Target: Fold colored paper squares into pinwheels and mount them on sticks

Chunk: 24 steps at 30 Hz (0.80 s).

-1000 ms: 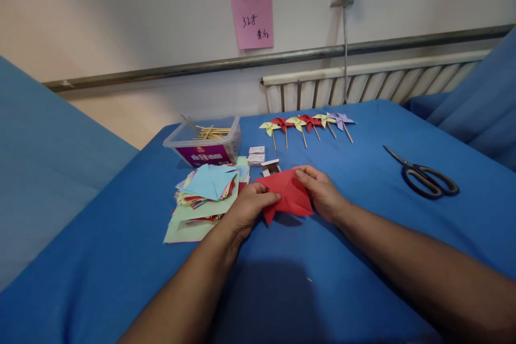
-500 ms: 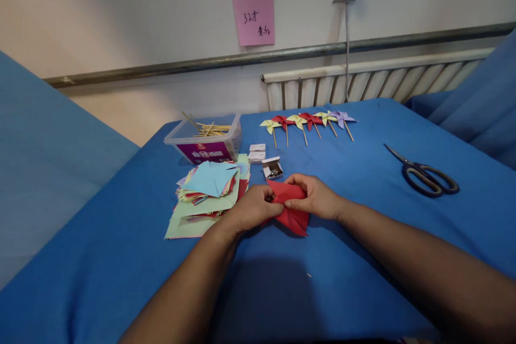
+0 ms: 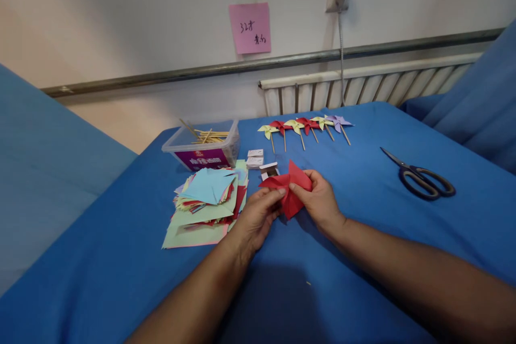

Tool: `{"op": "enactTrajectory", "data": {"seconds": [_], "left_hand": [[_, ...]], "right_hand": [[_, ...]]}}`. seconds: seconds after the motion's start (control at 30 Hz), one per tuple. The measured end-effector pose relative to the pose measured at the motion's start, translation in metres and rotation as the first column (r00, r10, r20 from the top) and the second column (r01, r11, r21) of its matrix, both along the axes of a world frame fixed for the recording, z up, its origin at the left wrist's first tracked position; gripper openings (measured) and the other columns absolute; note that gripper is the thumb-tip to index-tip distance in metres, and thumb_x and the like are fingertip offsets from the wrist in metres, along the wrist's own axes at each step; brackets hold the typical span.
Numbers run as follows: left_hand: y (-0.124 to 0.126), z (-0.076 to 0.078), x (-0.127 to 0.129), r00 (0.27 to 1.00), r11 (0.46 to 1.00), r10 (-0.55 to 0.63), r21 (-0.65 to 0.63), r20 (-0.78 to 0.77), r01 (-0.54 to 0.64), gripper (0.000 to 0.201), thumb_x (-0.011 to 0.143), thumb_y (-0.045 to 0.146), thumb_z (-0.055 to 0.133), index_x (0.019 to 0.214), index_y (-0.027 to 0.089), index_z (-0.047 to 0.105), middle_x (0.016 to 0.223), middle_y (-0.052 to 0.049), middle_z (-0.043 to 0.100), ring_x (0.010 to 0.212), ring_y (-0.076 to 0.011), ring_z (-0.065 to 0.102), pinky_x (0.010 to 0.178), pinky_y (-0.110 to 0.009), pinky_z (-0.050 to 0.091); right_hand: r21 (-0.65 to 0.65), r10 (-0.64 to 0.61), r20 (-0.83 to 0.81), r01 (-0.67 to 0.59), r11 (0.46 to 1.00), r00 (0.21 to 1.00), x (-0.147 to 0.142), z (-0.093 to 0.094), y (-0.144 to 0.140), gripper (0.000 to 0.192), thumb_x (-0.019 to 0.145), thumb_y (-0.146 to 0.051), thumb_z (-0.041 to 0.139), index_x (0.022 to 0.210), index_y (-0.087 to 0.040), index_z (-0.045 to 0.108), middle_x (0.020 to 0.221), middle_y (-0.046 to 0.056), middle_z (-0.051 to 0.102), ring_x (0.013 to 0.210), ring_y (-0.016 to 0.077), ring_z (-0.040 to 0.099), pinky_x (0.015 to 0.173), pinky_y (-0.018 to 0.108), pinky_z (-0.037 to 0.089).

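Observation:
A folded red paper piece (image 3: pixel 291 189) with pointed flaps is held between both hands just above the blue table (image 3: pixel 363 236). My left hand (image 3: pixel 258 215) pinches its left side with thumb and fingers. My right hand (image 3: pixel 318 200) grips its right side, thumb on top near the centre. A small open white box (image 3: pixel 269 169) lies right behind the paper.
A stack of coloured paper squares (image 3: pixel 205 201) lies left of my hands. Behind it stands a clear tub of wooden sticks (image 3: pixel 201 146). Several finished pinwheels on sticks (image 3: pixel 306 128) line the far side. Black scissors (image 3: pixel 421 178) lie at the right.
The red paper went from lying flat under my fingers to being lifted and turned upright between both hands, its flaps gathered toward the centre.

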<state>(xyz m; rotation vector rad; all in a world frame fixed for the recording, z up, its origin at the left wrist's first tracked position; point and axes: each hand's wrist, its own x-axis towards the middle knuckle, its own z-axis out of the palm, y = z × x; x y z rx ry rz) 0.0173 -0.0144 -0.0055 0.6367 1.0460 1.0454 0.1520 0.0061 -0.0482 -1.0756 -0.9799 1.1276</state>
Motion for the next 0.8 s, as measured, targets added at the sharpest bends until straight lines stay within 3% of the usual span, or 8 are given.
{"op": "enactTrajectory", "data": {"seconds": [0.27,0.57,0.67,0.8], "left_hand": [[0.001,-0.003,0.002,1.0,0.999,-0.008,0.032,-0.027,0.009,0.02,0.06,0.023,0.081,0.075,0.013,0.073,0.071,-0.005,0.071,0.066,-0.0135,0.062,0.068,-0.024,0.047],[0.003,-0.004,0.001,0.998,0.997,0.068,0.036,-0.014,-0.067,0.014,0.059,0.018,0.079,0.066,0.011,0.07,0.063,-0.004,0.069,0.06,-0.0126,0.061,0.064,-0.024,0.048],[0.006,0.002,-0.004,0.99,0.99,0.138,0.016,0.036,-0.139,0.014,0.059,0.014,0.078,0.069,0.011,0.071,0.069,-0.005,0.072,0.064,-0.0146,0.063,0.068,-0.026,0.052],[0.009,0.011,-0.011,0.966,0.973,0.232,-0.027,0.113,-0.23,0.019,0.06,0.008,0.076,0.078,0.012,0.071,0.078,-0.005,0.074,0.07,-0.016,0.067,0.07,-0.026,0.055]], "right_hand": [[-0.068,0.13,-0.149,-0.141,0.988,0.98,-0.002,0.012,-0.009,0.031,0.066,-0.033,0.076,0.089,-0.02,0.058,0.08,-0.001,0.065,0.068,0.0143,0.059,0.069,0.03,0.05],[0.005,0.177,-0.079,-0.178,0.984,0.981,0.0,0.007,-0.007,0.032,0.073,-0.034,0.071,0.099,-0.021,0.056,0.09,0.002,0.068,0.08,0.018,0.064,0.08,0.036,0.052],[0.178,0.153,0.072,-0.164,0.97,0.986,0.005,0.008,-0.009,0.042,0.077,-0.025,0.064,0.117,-0.025,0.051,0.11,0.007,0.064,0.102,0.0214,0.062,0.093,0.041,0.049],[0.438,0.002,0.453,-0.224,0.87,0.892,0.01,0.014,-0.016,0.058,0.074,-0.007,0.056,0.127,-0.029,0.048,0.138,0.008,0.044,0.132,0.0244,0.042,0.11,0.048,0.036]]}}
